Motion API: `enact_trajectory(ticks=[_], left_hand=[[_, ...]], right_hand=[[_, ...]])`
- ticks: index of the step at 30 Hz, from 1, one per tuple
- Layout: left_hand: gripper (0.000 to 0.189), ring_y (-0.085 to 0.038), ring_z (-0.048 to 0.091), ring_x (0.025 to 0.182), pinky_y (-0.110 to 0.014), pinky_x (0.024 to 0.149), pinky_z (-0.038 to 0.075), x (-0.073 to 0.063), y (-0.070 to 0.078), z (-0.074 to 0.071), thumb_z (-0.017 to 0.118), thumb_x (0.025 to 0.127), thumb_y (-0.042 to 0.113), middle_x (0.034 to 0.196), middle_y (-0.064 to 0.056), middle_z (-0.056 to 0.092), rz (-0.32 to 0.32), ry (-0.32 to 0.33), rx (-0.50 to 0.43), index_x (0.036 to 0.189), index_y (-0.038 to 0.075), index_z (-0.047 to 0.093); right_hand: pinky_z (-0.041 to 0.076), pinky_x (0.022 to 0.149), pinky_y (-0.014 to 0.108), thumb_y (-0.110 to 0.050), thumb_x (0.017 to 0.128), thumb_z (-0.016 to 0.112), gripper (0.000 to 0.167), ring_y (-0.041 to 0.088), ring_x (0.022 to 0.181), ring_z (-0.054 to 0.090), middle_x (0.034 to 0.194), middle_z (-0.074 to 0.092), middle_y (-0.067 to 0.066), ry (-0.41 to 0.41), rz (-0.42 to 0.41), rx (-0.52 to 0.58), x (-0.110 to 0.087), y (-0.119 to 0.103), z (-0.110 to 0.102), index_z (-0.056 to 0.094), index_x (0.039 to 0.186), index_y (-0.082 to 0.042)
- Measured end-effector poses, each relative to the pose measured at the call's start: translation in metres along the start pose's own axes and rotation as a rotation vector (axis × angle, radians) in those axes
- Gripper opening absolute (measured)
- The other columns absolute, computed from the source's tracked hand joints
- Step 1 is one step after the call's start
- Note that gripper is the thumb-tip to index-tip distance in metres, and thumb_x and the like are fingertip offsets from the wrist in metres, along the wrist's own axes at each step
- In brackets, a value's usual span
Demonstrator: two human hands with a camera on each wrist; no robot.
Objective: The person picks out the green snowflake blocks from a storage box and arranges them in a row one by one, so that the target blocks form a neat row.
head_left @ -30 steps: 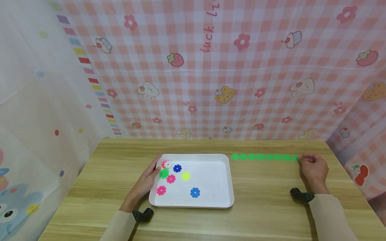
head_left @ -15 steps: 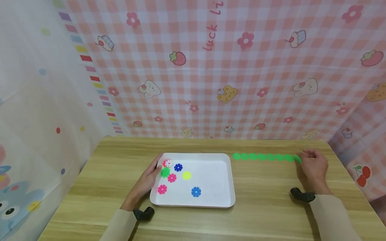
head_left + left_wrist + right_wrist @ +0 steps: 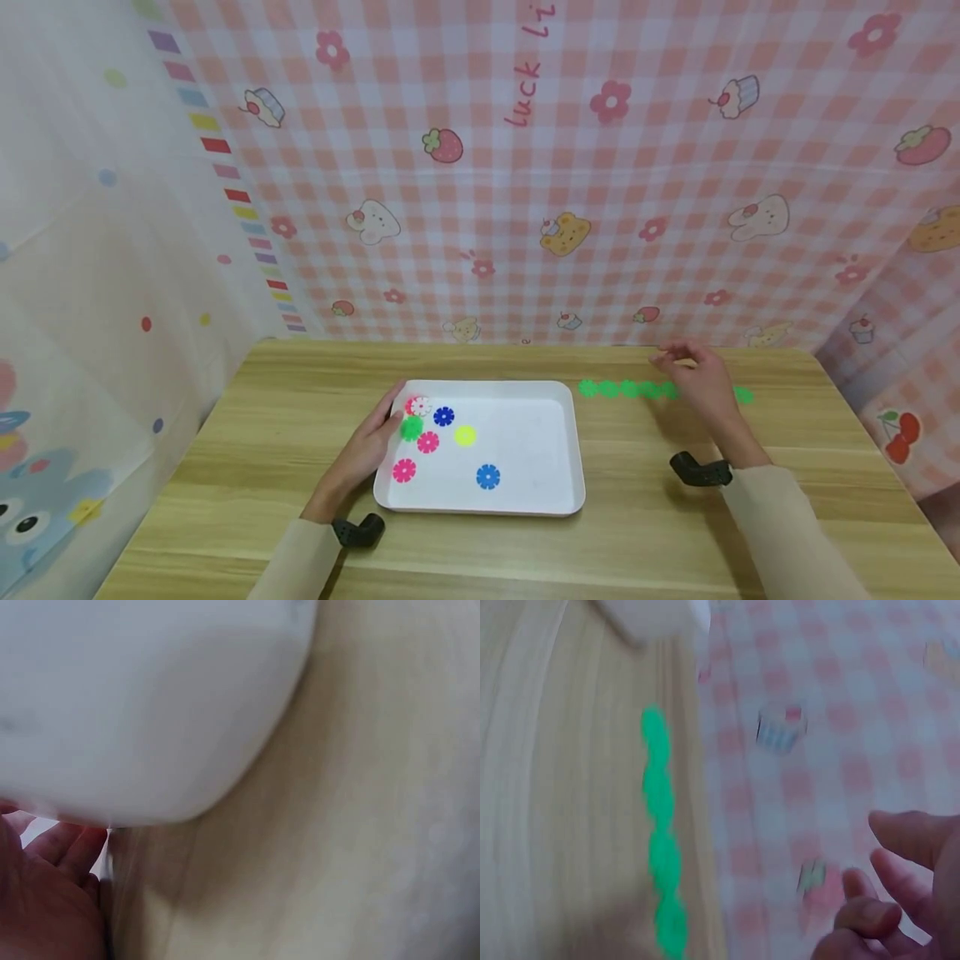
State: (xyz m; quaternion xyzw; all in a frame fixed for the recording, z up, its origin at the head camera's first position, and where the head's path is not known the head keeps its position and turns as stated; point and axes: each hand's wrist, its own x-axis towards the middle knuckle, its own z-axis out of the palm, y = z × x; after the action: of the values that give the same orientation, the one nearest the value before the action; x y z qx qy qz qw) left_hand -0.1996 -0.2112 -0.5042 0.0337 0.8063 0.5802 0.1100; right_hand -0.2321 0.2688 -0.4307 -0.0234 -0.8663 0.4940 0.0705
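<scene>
Two hands: my left hand [image 3: 367,450] rests flat against the tray [image 3: 525,500]; my right hand [image 3: 693,383], fingers loosely spread and empty, hovers over the green row [image 3: 622,389] — I'd keep it aligned.

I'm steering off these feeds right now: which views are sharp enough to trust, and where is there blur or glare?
Head view: evenly lit and sharp; the white tray and the green row read clearly, with soft shadows under the right hand. Left wrist view: far too close, the tray's rim a white blur beside the left hand. Right wrist view: motion-blurred, the green row smeared.
</scene>
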Motion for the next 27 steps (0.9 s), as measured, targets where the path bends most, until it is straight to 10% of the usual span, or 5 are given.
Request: enact_trajectory(ticks=[13, 27], left_hand=[[0.053, -0.021, 0.002, 0.154, -0.048, 0.124, 0.002, -0.001, 0.002, 0.001, 0.029, 0.109, 0.022, 0.167, 0.002, 0.009, 0.023, 0.005, 0.016, 0.16, 0.029, 0.017], [0.052, -0.02, 0.002, 0.154, -0.048, 0.124, 0.002, 0.0, 0.001, 0.0, 0.028, 0.109, 0.022, 0.167, 0.002, 0.01, 0.031, -0.003, -0.01, 0.159, 0.031, 0.018]], right_hand=[[0.053, 0.078, 0.03, -0.014, 0.096, 0.065, 0.024, 0.021, 0.093, 0.059, 0.1, 0.064, 0.011, -0.362, -0.139, 0.157, 0.004, -0.062, 0.076, 0.063, 0.111, 0.005], [0.04, 0.05, 0.024, -0.023, 0.092, 0.072, 0.025, 0.017, 0.06, 0.05, 0.099, 0.063, 0.003, -0.605, -0.048, 0.055, -0.006, -0.099, 0.16, 0.067, 0.112, -0.01]])
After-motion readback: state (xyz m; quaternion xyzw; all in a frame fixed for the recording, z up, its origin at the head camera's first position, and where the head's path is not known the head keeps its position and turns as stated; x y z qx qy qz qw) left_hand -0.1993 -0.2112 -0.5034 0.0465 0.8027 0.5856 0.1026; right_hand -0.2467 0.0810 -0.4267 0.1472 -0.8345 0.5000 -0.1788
